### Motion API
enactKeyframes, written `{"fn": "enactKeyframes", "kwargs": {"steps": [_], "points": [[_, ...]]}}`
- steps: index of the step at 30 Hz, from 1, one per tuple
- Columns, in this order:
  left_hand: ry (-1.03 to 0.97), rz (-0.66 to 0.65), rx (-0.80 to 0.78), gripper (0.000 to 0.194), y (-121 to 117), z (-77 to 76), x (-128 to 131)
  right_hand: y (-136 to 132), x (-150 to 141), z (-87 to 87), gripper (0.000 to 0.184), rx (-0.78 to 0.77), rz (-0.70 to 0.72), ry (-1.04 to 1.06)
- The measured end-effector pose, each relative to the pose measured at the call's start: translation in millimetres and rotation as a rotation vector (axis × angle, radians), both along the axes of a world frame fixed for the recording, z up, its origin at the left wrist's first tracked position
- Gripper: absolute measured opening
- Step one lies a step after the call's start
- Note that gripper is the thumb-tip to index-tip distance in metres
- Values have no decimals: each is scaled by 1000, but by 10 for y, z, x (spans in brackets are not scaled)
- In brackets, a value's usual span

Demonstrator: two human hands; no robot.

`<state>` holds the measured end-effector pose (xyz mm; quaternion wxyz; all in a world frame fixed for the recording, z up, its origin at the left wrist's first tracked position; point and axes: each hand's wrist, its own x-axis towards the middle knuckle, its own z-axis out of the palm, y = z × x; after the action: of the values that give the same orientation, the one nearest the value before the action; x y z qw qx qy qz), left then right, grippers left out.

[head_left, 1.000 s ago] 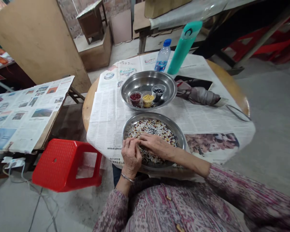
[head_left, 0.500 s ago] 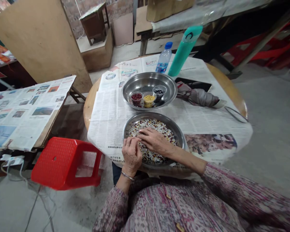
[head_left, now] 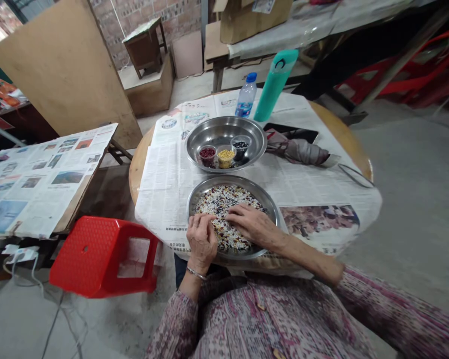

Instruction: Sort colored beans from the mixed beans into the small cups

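A round steel tray (head_left: pixel 274 205) near me holds a spread mix of white grains (head_left: pixel 213 199) with dark, red and yellow beans. Over the tray's left rim is my left hand (head_left: pixel 202 238), its fingers curled together; anything inside them is hidden. My right hand (head_left: pixel 253 225) reaches in from the right, fingertips bent down and drawn together at the grains, too small to tell what they pinch. Behind, a steel basin (head_left: pixel 196 132) holds three clear cups: red beans (head_left: pixel 207 153), yellow beans (head_left: pixel 225 155) and black beans (head_left: pixel 241 145).
Newspaper (head_left: pixel 160 174) covers the round table. Toward the back stand a water bottle (head_left: pixel 246 97) and a teal flask (head_left: pixel 275 87). A folded umbrella (head_left: pixel 303 151) and a dark flat object (head_left: pixel 295 132) lie right. A red stool (head_left: pixel 86 254) stands left.
My right hand has moved right, away from my left hand, leaving a gap between them over the grains. My left hand stays at the tray's left side. The view has shifted slightly.
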<state>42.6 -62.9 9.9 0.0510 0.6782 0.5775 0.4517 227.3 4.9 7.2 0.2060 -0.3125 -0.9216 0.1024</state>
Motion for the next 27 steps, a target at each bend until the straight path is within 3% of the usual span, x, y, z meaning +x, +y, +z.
{"fn": "enactKeyframes", "kwargs": {"steps": [9, 16, 27], "points": [[7, 2, 7, 24, -2, -7, 7, 189, -164, -48, 20, -20, -105, 31], [0, 3, 14, 24, 0, -14, 8, 55, -362, -6, 18, -21, 0, -22], [13, 11, 29, 24, -40, -20, 13, -118, -195, -59, 17, -51, -58, 3]]}}
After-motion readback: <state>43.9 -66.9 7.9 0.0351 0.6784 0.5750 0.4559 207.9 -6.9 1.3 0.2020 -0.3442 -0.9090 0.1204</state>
